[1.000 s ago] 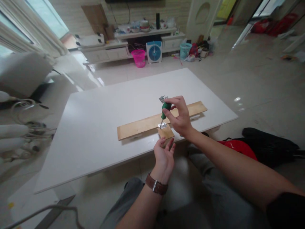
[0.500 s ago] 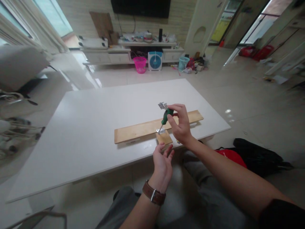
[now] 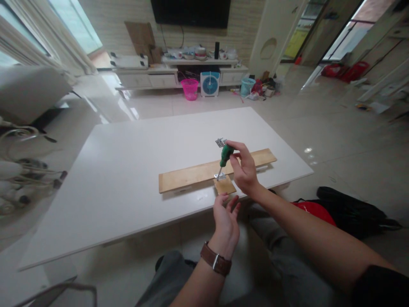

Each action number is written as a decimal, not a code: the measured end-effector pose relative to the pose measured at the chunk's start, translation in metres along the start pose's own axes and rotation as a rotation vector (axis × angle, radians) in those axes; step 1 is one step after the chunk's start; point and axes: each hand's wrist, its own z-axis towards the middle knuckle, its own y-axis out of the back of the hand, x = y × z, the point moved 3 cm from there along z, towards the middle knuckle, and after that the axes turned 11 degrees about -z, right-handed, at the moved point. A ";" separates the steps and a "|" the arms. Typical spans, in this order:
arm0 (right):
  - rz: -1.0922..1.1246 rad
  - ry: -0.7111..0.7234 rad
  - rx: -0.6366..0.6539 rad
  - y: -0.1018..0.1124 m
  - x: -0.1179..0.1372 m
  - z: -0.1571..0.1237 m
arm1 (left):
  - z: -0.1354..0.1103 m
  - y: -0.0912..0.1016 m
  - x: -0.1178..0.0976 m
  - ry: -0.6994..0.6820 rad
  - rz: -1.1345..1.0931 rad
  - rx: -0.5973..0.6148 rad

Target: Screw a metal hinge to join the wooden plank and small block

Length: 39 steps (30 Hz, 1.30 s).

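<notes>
My right hand is closed around the green handle of a screwdriver, its index finger stretched over the handle's end. The shaft slants down to a small metal hinge, where a small square wooden board meets a long wooden plank. Palm up, my left hand holds the small board at its near edge, thumb against it and the other fingers curled. How far the fingers reach beneath is hidden. More metal hinges lie beyond the plank, partly behind my right hand.
The plank lies raised on the white table; what supports it is mostly hidden. My legs are under the table's near edge. Across the floor stand a pink basket, a blue fan and a light blue basket.
The whole view has shifted slightly, so things appear a little further right. The screwdriver stands slightly more upright, and my right fingers have moved a little on its handle. My left hand stays at the small board.
</notes>
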 end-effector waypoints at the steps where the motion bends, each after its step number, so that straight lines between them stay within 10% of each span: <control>1: -0.005 0.007 -0.001 0.000 0.000 0.000 | 0.000 0.000 0.000 0.002 -0.007 -0.003; 39: -0.126 -0.157 -0.049 0.006 -0.011 -0.005 | 0.005 0.010 0.018 0.013 -0.153 -0.116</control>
